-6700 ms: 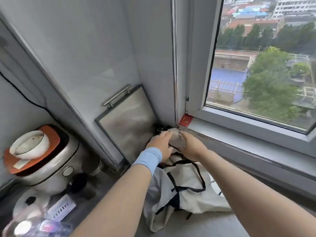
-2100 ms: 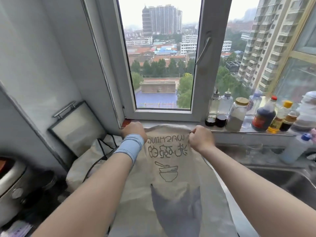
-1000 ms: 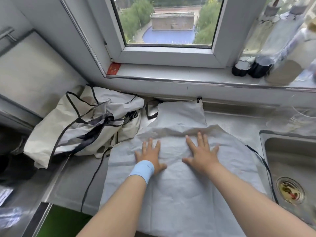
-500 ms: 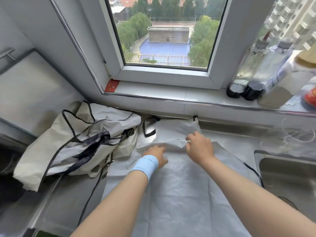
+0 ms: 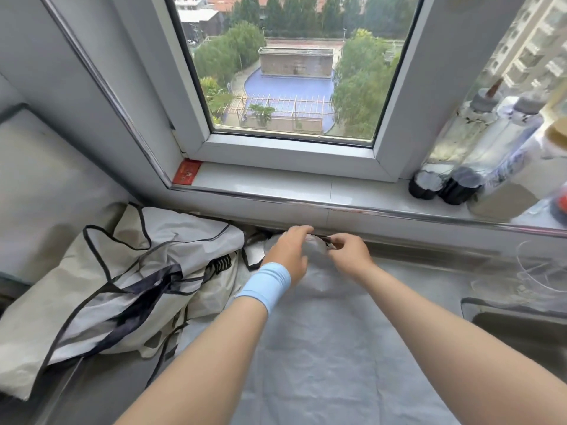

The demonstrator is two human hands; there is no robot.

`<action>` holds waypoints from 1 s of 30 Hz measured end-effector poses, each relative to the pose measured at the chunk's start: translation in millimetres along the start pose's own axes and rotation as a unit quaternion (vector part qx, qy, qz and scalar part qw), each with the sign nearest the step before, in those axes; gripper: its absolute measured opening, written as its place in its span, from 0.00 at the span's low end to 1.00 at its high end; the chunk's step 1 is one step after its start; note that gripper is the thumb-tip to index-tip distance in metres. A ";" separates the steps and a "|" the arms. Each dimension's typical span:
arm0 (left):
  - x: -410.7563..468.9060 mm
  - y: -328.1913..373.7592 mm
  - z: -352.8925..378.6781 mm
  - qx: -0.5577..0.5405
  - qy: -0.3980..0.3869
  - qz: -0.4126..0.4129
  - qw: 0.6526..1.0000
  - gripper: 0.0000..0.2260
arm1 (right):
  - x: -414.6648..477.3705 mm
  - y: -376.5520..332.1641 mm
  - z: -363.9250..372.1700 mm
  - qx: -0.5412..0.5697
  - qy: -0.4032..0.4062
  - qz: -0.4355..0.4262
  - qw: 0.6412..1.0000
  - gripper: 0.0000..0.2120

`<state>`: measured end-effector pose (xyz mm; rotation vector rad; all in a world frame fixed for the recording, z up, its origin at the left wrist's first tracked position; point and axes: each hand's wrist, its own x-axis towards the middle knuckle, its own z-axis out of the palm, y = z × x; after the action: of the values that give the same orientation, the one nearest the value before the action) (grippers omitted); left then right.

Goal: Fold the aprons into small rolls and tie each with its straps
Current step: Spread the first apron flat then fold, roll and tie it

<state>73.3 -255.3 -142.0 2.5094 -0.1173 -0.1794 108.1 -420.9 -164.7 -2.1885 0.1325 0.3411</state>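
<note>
both hands (image 5: 288, 251) (image 5: 349, 256) gripping the flat apron's (image 5: 331, 348) far top edge

Flat grey apron (image 5: 322, 348), hands (image 5: 287, 253) (image 5: 351, 256) gripping top edge

Heaped aprons (image 5: 122, 271) blocked your 9 o'clock, sill ledge (image 5: 306, 191) your 12, bottles (image 5: 454, 185) your 2; flat apron (image 5: 322, 348) toward 6 was passable.

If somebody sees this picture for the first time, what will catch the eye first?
First, the two hands in the middle: the left hand, with a blue wristband, and the right hand both grip the top edge of the spread apron, just below the window sill. Next, the crumpled apron heap with black trim lies to its left, and bottles stand on the sill at the right.
</note>
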 end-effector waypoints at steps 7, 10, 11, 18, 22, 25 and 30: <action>-8.8 19.5 -32.2 0.245 -0.121 0.041 0.961 0.35 | -43.7 -24.9 -35.6 0.035 -0.034 -0.068 0.996 0.10; -27.3 24.2 -48.9 0.300 -0.121 0.027 0.946 0.17 | -72.3 -24.9 -51.8 -0.024 -0.003 -0.083 0.996 0.10; -36.6 24.7 -52.9 0.282 -0.127 0.008 0.951 0.11 | -83.0 -24.3 -55.2 -0.047 0.015 -0.092 0.994 0.10; -118.3 21.9 -47.0 0.213 -0.216 -0.016 0.953 0.09 | -159.4 1.3 -54.7 -0.173 -0.028 -0.099 0.979 0.11; -164.6 18.9 -19.9 0.170 -0.362 -0.035 0.916 0.14 | -194.4 23.8 -39.2 -0.374 -0.179 -0.034 0.909 0.10; -185.0 8.5 -2.8 0.070 -0.403 -0.085 0.908 0.13 | -218.1 30.9 -28.8 -0.458 -0.300 0.029 0.836 0.14; -177.5 -12.2 -3.3 0.052 -0.087 -0.134 0.986 0.07 | -207.0 31.0 -6.5 -0.410 -0.195 0.034 0.890 0.13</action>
<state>-100.8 -221.2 -128.5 2.6027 0.1450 -0.5160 -95.3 -450.5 -124.8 -2.8812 -0.2019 1.0161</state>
